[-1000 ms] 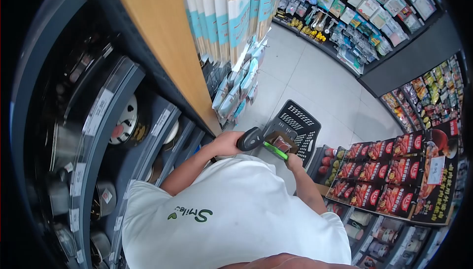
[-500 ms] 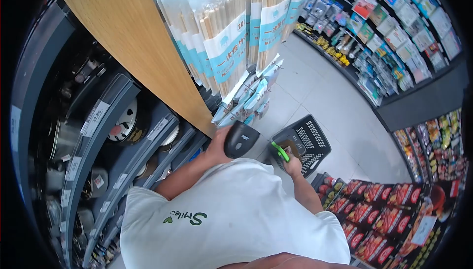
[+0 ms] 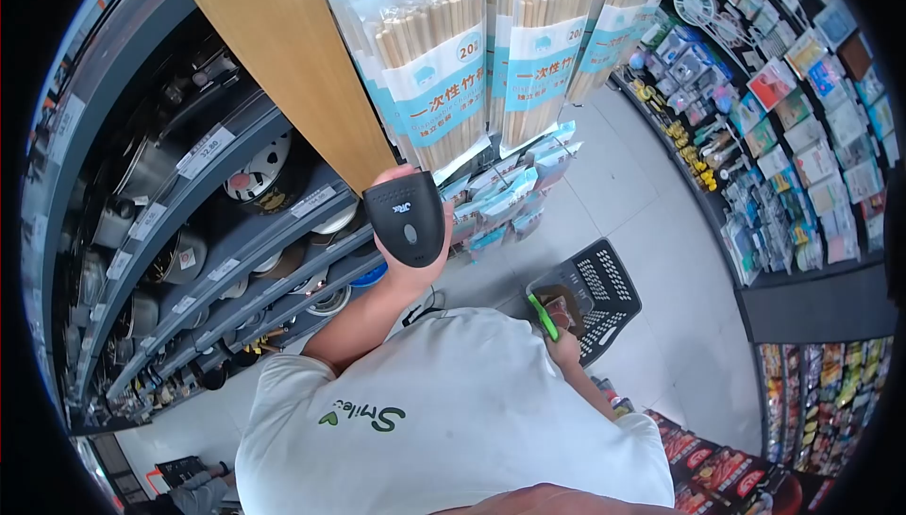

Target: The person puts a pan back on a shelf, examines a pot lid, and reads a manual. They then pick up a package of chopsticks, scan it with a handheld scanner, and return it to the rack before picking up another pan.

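My left hand (image 3: 411, 276) is closed on a black handheld device (image 3: 408, 222) that looks like a barcode scanner, with white lettering and a grey oval on top. The device hides most of my fingers. It is close below hanging packs of disposable bamboo chopsticks (image 3: 429, 90) with blue and white labels. Lower right, my right hand (image 3: 564, 350) grips the bright green handle (image 3: 543, 317) of a black shopping basket (image 3: 618, 298). A package with reddish-brown contents (image 3: 563, 309) lies inside the basket.
Pots and bowls fill the shelves (image 3: 179, 265) on the left, beside a wooden panel (image 3: 293, 52). Smaller blue packs (image 3: 510, 199) hang under the chopsticks. Racks of hanging goods (image 3: 793, 128) line the right, with red boxes (image 3: 708, 463) below. Another person's arm (image 3: 203, 491) shows at bottom left.
My left hand has moved up and left with the black device, which has turned. The view has swung, bringing the chopstick packs nearer. My right hand stays on the basket handle.
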### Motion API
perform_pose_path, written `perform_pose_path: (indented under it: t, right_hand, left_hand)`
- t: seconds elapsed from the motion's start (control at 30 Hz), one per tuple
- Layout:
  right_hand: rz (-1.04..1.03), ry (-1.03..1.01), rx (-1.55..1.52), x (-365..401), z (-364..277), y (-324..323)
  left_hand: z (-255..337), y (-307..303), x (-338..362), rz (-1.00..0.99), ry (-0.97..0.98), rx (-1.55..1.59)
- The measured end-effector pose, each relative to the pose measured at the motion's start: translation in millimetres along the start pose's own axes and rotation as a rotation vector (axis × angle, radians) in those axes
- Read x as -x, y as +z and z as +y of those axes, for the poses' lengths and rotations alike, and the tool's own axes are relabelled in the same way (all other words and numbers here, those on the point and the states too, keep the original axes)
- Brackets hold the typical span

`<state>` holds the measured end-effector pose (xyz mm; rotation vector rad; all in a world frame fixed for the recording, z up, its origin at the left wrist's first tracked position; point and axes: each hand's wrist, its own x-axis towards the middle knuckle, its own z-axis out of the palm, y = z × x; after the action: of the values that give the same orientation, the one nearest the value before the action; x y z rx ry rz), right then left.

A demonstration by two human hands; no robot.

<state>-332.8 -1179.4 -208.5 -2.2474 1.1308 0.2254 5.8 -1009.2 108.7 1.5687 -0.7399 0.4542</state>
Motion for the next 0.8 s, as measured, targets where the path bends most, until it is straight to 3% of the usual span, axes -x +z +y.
perform_pose_path:
  t: [0.1, 0.13, 0.17, 0.23, 0.3, 0.4, 0.57, 0.67, 0.8]
  right_hand:
    - [-0.078, -0.038, 0.017, -7, 8, -3]
    - [0.002, -0.174, -0.025, -5, 8, -6]
    - [0.001, -0.187, -0.021, -9, 5, -7]
    - [0.319, -0.337, -0.108, -9, -23, -21]
    - [0.293, -0.315, -0.234, -18, -61, -39]
    - [0.472, -0.506, -0.371, -25, -140, -83]
    - [0.632, -1.048, -0.487, -35, -267, -150]
    - [0.752, -1.159, -0.476, -31, -325, -186]
    - [0.727, -1.184, -0.532, -26, -365, -214]
  left_hand:
    - [11, 8, -8, 0.079, 0.018, 0.023]
    - [9, 10, -8, 0.09, 0.02, 0.017]
    - [3, 12, -8, 0.099, 0.035, -0.027]
    - [0, 13, -12, 0.119, 0.054, -0.075]
    - [3, 16, -18, 0.162, 0.061, -0.06]
    - [14, 15, -25, 0.121, 0.029, -0.009]
    - [-6, 6, -29, -0.011, 0.016, 0.03]
    - [-9, -1, -24, -0.037, -0.001, 0.075]
    - [-7, -7, -21, -0.126, -0.04, 0.16]
